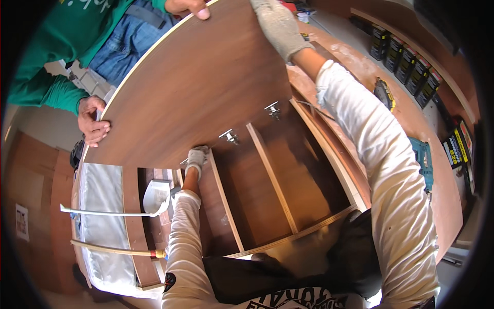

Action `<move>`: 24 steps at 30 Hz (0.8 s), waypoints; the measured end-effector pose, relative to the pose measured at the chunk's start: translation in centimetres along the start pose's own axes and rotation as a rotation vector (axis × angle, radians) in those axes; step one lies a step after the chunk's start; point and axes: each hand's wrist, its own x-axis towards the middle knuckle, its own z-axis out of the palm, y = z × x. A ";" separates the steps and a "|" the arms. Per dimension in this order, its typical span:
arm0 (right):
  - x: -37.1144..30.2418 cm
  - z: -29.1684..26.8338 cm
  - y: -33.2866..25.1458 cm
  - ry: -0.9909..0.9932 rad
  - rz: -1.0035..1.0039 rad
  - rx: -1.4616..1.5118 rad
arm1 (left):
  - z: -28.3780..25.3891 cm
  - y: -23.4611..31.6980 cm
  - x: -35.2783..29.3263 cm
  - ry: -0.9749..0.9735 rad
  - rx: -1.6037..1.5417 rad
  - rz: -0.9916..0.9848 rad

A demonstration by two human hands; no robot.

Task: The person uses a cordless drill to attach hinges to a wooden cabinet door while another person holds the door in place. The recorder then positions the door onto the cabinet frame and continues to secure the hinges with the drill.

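Note:
A large brown wooden cabinet door [200,77] stands tilted up over an open cabinet frame [272,177] with wooden dividers. Metal hinges [229,136] sit along the door's lower edge. Gloved, my right hand [278,28] grips the door's upper right edge, its fingertips cut off by the picture's rim. My left hand [197,156], gloved too, is closed at the door's lower edge by a small metal part, perhaps another hinge; what its fingers hold is hidden. A co-worker in green sleeves holds the door's far left edge with one hand [93,121] and its top with the other hand [190,7].
On the right, a workbench [345,56] bears a teal power drill [423,159] and a yellow-black tape measure [384,94]. Several black boxes [406,62] line its far side. A white dustpan [157,197] and a wooden-handled tool [118,249] lie on the left.

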 end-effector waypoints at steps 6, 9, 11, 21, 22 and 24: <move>-0.3 0.1 0.7 -0.013 -0.001 -0.054 | 0.6 0.6 0.6 -0.015 0.132 -0.109; 0.2 0.0 0.7 -0.015 -0.008 -0.074 | 1.0 0.4 0.9 0.035 0.182 -0.060; 0.4 -0.1 0.7 -0.017 -0.010 -0.076 | 0.8 0.0 0.9 0.063 0.242 0.027; 2.1 0.3 1.7 -0.026 -0.022 -0.146 | 0.3 14.7 -8.7 0.624 0.544 0.782; 2.0 0.8 1.8 -0.030 -0.020 -0.145 | -0.9 15.6 -9.3 0.667 0.397 0.849; 2.4 1.5 2.0 -0.031 -0.018 -0.148 | -2.9 18.0 -10.0 0.810 0.174 1.045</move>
